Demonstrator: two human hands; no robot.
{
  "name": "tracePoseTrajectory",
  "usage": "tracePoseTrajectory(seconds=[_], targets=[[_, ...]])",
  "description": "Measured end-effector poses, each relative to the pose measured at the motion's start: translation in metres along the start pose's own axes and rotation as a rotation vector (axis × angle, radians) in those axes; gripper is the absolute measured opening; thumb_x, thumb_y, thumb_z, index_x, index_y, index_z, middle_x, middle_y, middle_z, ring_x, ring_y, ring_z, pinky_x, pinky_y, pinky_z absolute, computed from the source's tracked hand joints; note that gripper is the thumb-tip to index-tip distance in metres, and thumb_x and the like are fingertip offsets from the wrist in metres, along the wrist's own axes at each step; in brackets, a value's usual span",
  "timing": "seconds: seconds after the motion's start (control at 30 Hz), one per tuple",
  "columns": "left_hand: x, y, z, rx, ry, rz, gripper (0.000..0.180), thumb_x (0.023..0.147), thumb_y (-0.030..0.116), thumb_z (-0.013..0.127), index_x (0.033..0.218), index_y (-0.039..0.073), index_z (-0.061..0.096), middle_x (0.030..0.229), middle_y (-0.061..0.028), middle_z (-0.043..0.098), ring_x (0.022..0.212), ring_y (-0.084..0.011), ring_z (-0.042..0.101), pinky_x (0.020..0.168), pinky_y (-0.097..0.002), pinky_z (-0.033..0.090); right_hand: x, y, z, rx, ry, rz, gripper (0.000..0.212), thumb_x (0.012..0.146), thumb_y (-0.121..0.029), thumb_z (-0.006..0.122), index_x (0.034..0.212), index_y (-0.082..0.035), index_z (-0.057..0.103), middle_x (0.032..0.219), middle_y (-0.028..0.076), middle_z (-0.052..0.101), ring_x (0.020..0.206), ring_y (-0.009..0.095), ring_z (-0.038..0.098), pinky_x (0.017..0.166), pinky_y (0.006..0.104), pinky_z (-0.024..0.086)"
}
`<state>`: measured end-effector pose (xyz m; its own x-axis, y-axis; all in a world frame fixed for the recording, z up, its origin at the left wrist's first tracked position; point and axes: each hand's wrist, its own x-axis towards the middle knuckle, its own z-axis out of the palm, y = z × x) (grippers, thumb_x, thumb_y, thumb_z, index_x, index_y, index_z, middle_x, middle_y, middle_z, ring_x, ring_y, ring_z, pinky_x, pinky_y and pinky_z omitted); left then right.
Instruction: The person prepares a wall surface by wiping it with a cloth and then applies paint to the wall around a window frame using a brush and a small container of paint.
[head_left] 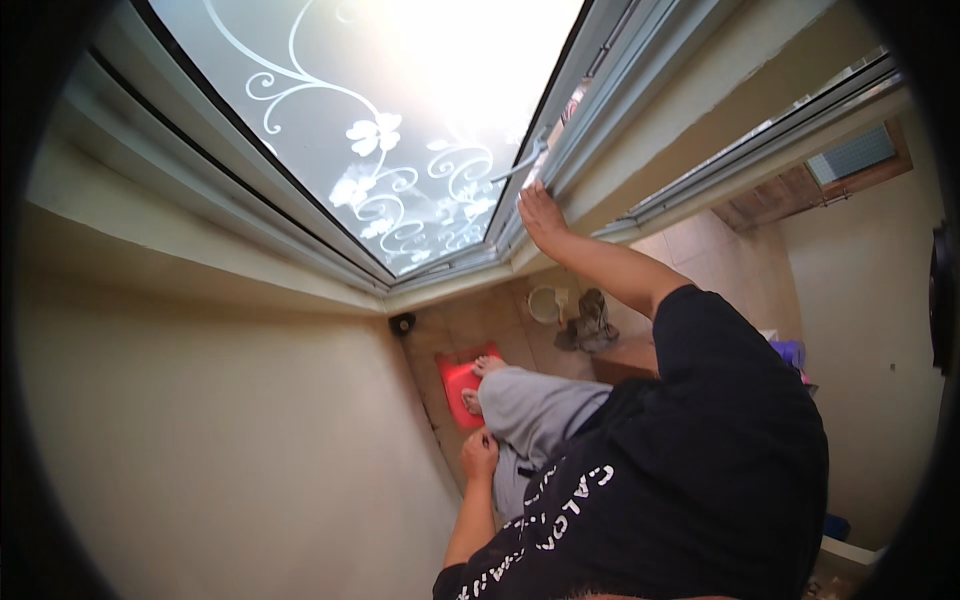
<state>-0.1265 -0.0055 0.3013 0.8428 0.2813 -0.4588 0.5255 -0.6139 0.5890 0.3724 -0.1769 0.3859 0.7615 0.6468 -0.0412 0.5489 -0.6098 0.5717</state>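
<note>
My right hand is raised to the grey metal edge of the window frame, its fingers stretched against it just below a curved window handle. The window pane is frosted, with a white pattern of flowers and curling stems. My left hand hangs low beside my grey trousers, close to the wall. Its fingers are curled closed around a small dark spot, too small to name. My bare feet stand on a red plastic stool.
A pale wall runs along my left. Down on the tiled floor are a white bucket, a bundle of grey cloth and a small black round object. A wooden door with a glass panel is beyond, at the right.
</note>
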Motion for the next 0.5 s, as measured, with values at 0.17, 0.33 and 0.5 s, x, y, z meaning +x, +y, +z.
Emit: tracePoseTrajectory(seconds=[0.17, 0.33, 0.5], targets=[[-0.011, 0.008, -0.01, -0.062, 0.103, -0.021, 0.023, 0.087, 0.029, 0.065, 0.083, 0.006, 0.062, 0.087, -0.0118, 0.065, 0.082, -0.0307, 0.063, 0.072, -0.0433, 0.049, -0.016, -0.008, -0.088, 0.841, -0.212, 0.055, 0.046, 0.093, -0.034, 0.054, 0.122, 0.002, 0.055, 0.129, 0.019, 0.053, 0.13, 0.036, 0.042, 0.112, 0.0492, 0.029], [-0.029, -0.02, -0.041, -0.325, 0.042, -0.314, 0.03, 0.093, 0.031, 0.06, 0.087, 0.002, 0.063, 0.083, -0.0123, 0.066, 0.073, -0.0254, 0.065, 0.07, -0.037, 0.05, -0.053, -0.012, -0.156, 3.122, -0.8, 0.551, 0.072, 0.098, -0.056, 0.041, 0.127, 0.01, 0.045, 0.125, 0.027, 0.049, 0.126, 0.041, 0.046, 0.107, 0.0511, 0.04], [-0.045, -0.043, -0.084, -0.411, 0.063, -0.464, 0.033, 0.095, 0.032, 0.057, 0.09, -0.001, 0.061, 0.082, -0.0133, 0.067, 0.07, -0.0221, 0.067, 0.069, -0.0358, 0.051, -0.064, 0.011, -0.243, 3.618, -0.445, 0.544, 0.078, 0.099, -0.057, 0.036, 0.135, 0.012, 0.028, 0.132, 0.035, 0.036, 0.131, 0.049, 0.037, 0.113, 0.0539, 0.033]])
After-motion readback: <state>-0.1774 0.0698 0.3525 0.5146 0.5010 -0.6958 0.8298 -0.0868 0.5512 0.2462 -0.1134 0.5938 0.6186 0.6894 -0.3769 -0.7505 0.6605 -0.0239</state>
